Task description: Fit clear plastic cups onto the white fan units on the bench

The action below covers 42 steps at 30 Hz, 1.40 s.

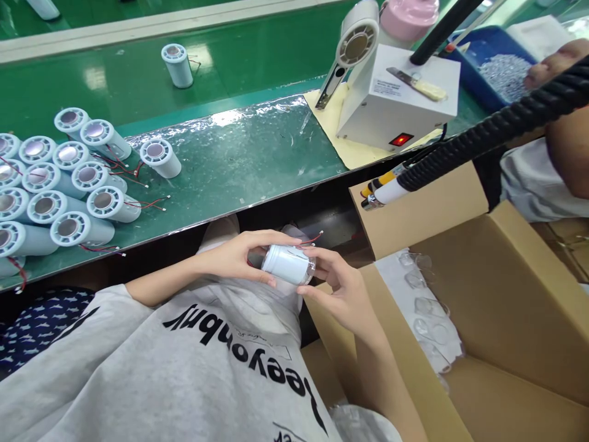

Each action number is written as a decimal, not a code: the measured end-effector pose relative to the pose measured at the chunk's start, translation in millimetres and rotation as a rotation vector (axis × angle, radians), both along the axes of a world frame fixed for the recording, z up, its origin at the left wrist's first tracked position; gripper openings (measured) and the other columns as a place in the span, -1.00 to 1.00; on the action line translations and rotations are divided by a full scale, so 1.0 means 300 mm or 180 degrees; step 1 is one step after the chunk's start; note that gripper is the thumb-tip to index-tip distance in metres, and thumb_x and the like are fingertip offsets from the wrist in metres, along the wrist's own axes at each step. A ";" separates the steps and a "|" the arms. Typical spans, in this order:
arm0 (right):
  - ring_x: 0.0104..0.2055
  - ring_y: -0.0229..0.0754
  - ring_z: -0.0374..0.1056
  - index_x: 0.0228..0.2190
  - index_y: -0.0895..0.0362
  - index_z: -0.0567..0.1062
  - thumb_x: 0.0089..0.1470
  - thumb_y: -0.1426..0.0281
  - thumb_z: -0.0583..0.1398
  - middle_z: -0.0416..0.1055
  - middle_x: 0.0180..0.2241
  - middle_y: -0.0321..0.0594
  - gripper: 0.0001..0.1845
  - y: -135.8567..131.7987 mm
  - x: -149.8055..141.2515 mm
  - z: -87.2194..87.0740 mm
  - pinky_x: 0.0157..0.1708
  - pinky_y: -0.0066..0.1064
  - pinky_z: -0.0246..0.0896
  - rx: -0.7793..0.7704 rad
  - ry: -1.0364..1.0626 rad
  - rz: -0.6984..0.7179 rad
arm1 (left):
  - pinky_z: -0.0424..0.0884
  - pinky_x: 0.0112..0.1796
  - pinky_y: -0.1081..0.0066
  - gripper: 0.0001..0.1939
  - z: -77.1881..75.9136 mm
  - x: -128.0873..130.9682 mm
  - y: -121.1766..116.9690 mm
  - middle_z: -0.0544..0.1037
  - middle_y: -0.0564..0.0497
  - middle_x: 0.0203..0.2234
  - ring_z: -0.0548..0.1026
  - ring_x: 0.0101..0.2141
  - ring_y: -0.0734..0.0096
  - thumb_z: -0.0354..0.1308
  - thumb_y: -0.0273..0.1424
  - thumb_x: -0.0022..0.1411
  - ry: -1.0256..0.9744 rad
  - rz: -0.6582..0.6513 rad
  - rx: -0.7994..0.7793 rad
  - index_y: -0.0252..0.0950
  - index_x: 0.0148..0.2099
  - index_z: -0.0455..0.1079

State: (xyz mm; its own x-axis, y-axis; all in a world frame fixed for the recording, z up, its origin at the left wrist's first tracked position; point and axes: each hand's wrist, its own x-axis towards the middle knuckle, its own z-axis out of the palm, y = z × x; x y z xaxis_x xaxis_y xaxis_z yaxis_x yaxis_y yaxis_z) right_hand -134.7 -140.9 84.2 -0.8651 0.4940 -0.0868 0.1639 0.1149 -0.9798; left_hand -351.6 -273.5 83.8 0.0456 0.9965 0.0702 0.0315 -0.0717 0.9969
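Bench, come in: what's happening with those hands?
Left hand, right hand: both on the light-blue cylinder. Cylinder: sideways above the lap, wires poking out. Open cardboard box by the right forearm; no obstruction seen.

White switch box (375, 113), one. On it: knife (416, 84), one. Right: blue bin (473, 83), one. Below: open carton (501, 301), one. Left: handheld fan (358, 43), one; pale-blue cylinders (286, 264), at least sixteen, some edge-cropped.

wired cylinders (62, 181) crowd the bench (239, 159) on the left, loner cylinder (163, 162) just right | another cylinder (181, 72) behind, on the belt (257, 55) | held cylinder (286, 265) between left hand (242, 255) and right hand (338, 285) | knife (416, 83) atop switch box (381, 110), far right | plastic pieces (430, 331) in right-side carton (515, 294)
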 end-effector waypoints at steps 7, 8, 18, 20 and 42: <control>-0.06 -0.04 0.55 -0.05 -0.02 0.53 -0.03 0.20 0.48 0.54 0.00 -0.14 -0.49 -0.002 -0.007 0.000 -0.13 -0.24 0.59 -0.0647 0.0048 -0.0066 | 0.37 0.23 0.14 -0.26 0.009 -0.002 -0.004 0.44 -0.17 0.28 0.41 0.27 0.04 0.48 -0.28 0.11 0.0215 -0.0035 0.0040 -0.11 0.33 0.39; -0.08 -0.05 0.55 -0.05 -0.02 0.53 -0.03 0.19 0.48 0.54 -0.01 -0.14 -0.49 -0.001 -0.009 0.000 -0.16 -0.26 0.58 -0.0732 0.0039 -0.0066 | 0.36 0.24 0.13 -0.26 0.010 -0.003 -0.005 0.45 -0.18 0.28 0.41 0.27 0.04 0.48 -0.27 0.11 0.0245 -0.0035 0.0049 -0.12 0.33 0.39; -0.40 -0.19 0.46 -0.16 0.02 0.48 -0.05 0.01 0.43 0.52 -0.34 -0.28 -0.48 -0.002 -0.032 -0.011 -0.42 -0.37 0.48 -0.1281 -0.0082 -0.0152 | 0.34 0.25 0.11 -0.28 0.011 -0.003 -0.006 0.47 -0.19 0.26 0.42 0.26 0.05 0.46 -0.27 0.13 0.0382 -0.0018 0.0171 -0.13 0.32 0.39; -0.45 -0.20 0.46 -0.19 0.03 0.46 -0.07 -0.03 0.42 0.49 -0.39 -0.32 -0.46 -0.004 -0.038 -0.014 -0.46 -0.35 0.50 -0.1475 -0.0164 -0.0196 | 0.35 0.25 0.11 -0.28 0.009 -0.002 -0.007 0.46 -0.18 0.27 0.41 0.27 0.05 0.46 -0.28 0.14 0.0359 -0.0012 0.0142 -0.12 0.33 0.39; -0.72 -0.27 0.29 -0.49 0.13 0.49 -0.09 -0.48 0.06 0.42 -0.65 -0.20 -0.11 -0.028 -0.066 -0.017 -0.82 -0.52 0.10 -0.2440 -0.0894 0.0548 | 0.56 -0.10 0.33 -0.35 0.017 0.022 -0.023 0.46 -0.21 0.22 0.47 0.18 0.05 0.39 -0.26 0.20 0.0471 0.0133 -0.0072 -0.13 0.31 0.39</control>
